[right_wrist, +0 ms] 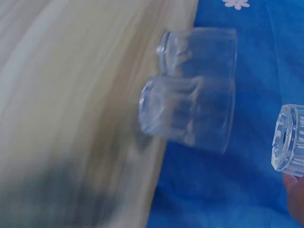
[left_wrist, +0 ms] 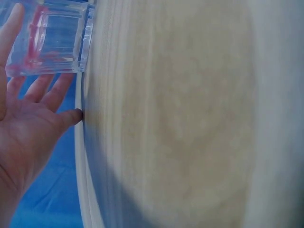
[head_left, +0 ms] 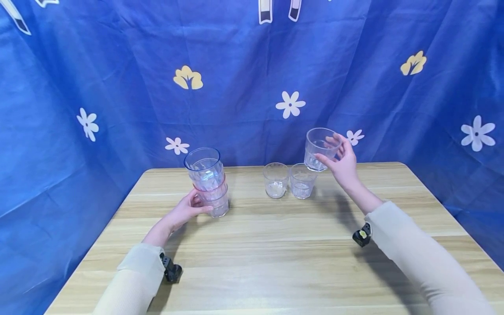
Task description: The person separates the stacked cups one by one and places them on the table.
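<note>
A stack of cups stands on the left of the table: a blue-rimmed cup (head_left: 204, 173) on top, a red-rimmed cup (head_left: 214, 192) under it, a clear cup (head_left: 220, 207) lowest. My left hand (head_left: 186, 211) holds the stack low, thumb in front and fingers behind; the left wrist view shows its fingers (left_wrist: 42, 88) along the cup wall. Raised over the table's back right, my right hand (head_left: 344, 164) grips a clear cup (head_left: 316, 151) by its side, mouth up. In the right wrist view only the base of that cup (right_wrist: 289, 140) shows.
Two clear cups, one on the left (head_left: 275, 180) and one on the right (head_left: 302, 183), stand upright side by side near the back edge of the wooden table (head_left: 252, 262). A blue patterned curtain (head_left: 244, 87) hangs behind and at both sides.
</note>
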`<state>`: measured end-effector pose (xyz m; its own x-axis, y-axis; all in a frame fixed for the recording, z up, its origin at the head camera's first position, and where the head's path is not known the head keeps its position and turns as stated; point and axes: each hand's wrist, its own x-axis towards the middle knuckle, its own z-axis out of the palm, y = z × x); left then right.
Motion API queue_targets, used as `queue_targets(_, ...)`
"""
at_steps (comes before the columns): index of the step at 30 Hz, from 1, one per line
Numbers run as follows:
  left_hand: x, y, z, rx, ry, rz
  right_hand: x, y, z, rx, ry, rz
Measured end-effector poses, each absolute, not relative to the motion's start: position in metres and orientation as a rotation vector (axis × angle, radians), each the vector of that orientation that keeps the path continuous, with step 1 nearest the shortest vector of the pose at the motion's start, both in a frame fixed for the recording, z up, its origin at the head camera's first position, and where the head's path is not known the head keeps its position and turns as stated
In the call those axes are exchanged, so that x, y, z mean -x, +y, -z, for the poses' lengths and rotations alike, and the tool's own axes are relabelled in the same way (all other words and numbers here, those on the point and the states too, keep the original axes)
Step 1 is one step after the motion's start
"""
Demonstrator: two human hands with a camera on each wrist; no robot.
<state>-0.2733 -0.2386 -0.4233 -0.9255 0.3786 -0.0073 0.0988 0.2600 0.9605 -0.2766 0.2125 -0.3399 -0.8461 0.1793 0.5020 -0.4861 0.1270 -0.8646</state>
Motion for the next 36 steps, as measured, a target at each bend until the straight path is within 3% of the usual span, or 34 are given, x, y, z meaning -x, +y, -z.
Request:
queue_targets(19, 0.275, -0.237, 0.425, -0.490, 2.300, -1.739, 0.265, 0.265, 0.388, -0.120, -2.130, -1.657)
queue_targets(36, 0.275, -0.240, 0.425, -0.464, 2.313, -1.700, 0.265, 0.273, 0.419, -0.099, -2.306, -1.714)
